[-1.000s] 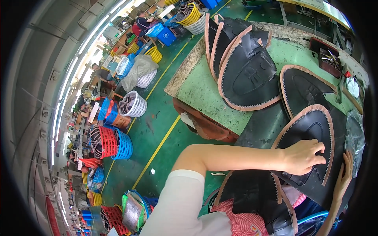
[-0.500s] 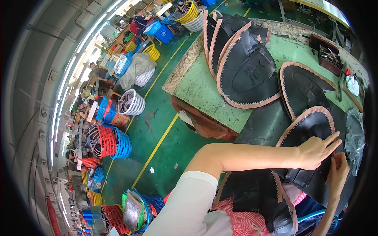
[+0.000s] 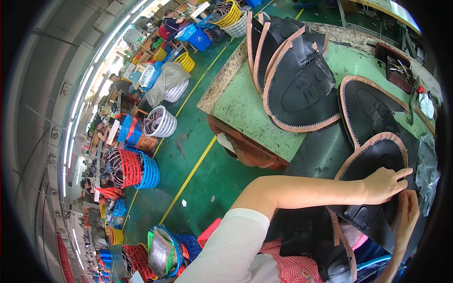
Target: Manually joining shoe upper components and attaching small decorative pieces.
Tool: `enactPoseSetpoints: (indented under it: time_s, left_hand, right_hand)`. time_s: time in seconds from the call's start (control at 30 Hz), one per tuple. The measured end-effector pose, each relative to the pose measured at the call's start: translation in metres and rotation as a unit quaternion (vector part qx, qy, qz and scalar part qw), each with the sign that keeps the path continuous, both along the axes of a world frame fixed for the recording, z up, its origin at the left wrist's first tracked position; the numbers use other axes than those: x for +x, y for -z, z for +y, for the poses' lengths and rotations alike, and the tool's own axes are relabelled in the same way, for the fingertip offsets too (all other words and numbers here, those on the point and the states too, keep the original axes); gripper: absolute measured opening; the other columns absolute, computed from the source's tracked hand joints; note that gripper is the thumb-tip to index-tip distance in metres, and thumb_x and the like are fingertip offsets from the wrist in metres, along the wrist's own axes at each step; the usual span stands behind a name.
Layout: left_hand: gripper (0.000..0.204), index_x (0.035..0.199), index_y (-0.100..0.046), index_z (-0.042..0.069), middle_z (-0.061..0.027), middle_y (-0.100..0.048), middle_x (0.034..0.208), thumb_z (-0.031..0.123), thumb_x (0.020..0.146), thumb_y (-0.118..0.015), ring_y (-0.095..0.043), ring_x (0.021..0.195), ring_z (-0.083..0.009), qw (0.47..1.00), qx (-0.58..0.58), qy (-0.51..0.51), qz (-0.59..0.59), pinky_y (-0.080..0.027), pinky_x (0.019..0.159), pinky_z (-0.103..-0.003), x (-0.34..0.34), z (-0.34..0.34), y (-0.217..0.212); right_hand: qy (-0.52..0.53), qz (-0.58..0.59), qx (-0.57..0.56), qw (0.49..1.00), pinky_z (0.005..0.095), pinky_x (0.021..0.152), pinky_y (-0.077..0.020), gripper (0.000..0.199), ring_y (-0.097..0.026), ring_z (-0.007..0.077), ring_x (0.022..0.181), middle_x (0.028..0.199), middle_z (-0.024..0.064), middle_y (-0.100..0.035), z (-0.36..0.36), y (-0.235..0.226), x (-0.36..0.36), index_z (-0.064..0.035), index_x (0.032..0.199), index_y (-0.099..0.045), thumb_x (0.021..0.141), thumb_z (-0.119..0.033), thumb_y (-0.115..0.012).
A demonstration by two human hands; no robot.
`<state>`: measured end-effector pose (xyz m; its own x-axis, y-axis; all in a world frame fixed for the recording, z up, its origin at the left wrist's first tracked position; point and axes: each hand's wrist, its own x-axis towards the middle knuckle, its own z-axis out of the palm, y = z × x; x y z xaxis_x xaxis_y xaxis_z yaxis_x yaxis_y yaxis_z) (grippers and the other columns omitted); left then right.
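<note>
A black shoe upper [image 3: 373,158] with a zigzag-cut tan border lies on the dark work surface at the right. My left hand [image 3: 384,185] reaches across it, with bent fingers closed at its right edge. Just below, my right hand [image 3: 409,210] pinches the same edge, its fingertips close to the left ones. The hands partly hide the upper's middle. Another black upper [image 3: 370,106] lies just beyond, and several more overlap in a pile [image 3: 302,89] farther back. More black pieces with tan edging [image 3: 302,226] rest over my lap, below my left forearm.
The green tabletop [image 3: 245,101] has a worn edge. A dark tool case [image 3: 398,73] stands at the far right, with clear plastic [image 3: 427,165] nearer. On the green floor to the left are a white basket [image 3: 160,121], a red basket [image 3: 130,167] and a blue basket [image 3: 150,170].
My left hand has shifted slightly right and down, and its fingers are more bent. The scene has moved slightly rightward in view. Both hands stay at the upper's edge.
</note>
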<state>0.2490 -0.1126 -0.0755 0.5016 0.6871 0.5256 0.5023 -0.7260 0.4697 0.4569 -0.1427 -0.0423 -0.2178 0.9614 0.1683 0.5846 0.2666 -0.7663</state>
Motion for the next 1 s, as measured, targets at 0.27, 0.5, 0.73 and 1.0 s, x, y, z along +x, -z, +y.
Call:
enactPoseSetpoints:
  time_s: [0.27, 0.5, 0.73, 1.0]
  left_hand:
    - [0.025, 0.091, -0.065, 0.010, -0.0073, -0.065, 0.108, 0.003, 0.069, -0.076, -0.069, 0.091, -0.0318, 0.981, -0.006, 0.089, -0.170, -0.058, 0.074, -0.043, -0.006, -0.007, -0.021]
    - [0.016, 0.087, -0.046, 0.006, -0.0020, -0.045, 0.085, 0.007, 0.096, -0.059, -0.047, 0.082, -0.0112, 0.861, -0.334, 0.172, -0.343, -0.038, 0.077, -0.025, -0.063, 0.013, -0.033]
    - [0.032, 0.101, -0.055, 0.006, -0.0008, -0.051, 0.095, -0.006, 0.081, -0.076, -0.050, 0.085, -0.0133, 0.935, -0.300, 0.140, -0.126, -0.044, 0.078, -0.026, -0.065, 0.010, -0.043]
    - [0.047, 0.129, -0.067, 0.013, -0.0123, -0.052, 0.114, -0.003, 0.086, -0.067, -0.066, 0.093, -0.0302, 0.968, -0.217, 0.053, 0.112, -0.056, 0.083, -0.043, -0.053, -0.014, -0.065]
  right_hand:
    - [0.006, 0.119, -0.223, 0.968, 0.0226, 0.082, -0.0499, 0.022, -0.064, 0.0094, 0.097, 0.107, 0.0031, -0.070, -0.011, -0.025, 0.011, -0.0009, 0.124, -0.065, 0.106, -0.005, -0.052]
    - [-0.102, 0.007, -0.080, 0.992, 0.0393, 0.095, -0.0542, 0.014, -0.066, 0.0326, 0.112, 0.121, 0.0166, -0.065, -0.018, -0.045, -0.025, -0.0048, 0.106, -0.073, 0.093, -0.007, -0.069]
    - [-0.057, -0.020, -0.029, 0.998, 0.0426, 0.101, -0.0489, 0.025, -0.057, 0.0340, 0.118, 0.124, 0.0162, -0.059, -0.038, -0.034, -0.037, -0.0024, 0.093, -0.073, 0.084, -0.023, -0.085]
    - [-0.034, -0.054, 0.028, 0.998, 0.0401, 0.099, -0.0386, 0.016, -0.055, 0.0249, 0.111, 0.106, 0.0042, -0.061, -0.030, -0.014, -0.032, -0.0111, 0.085, -0.072, 0.075, -0.016, -0.083]
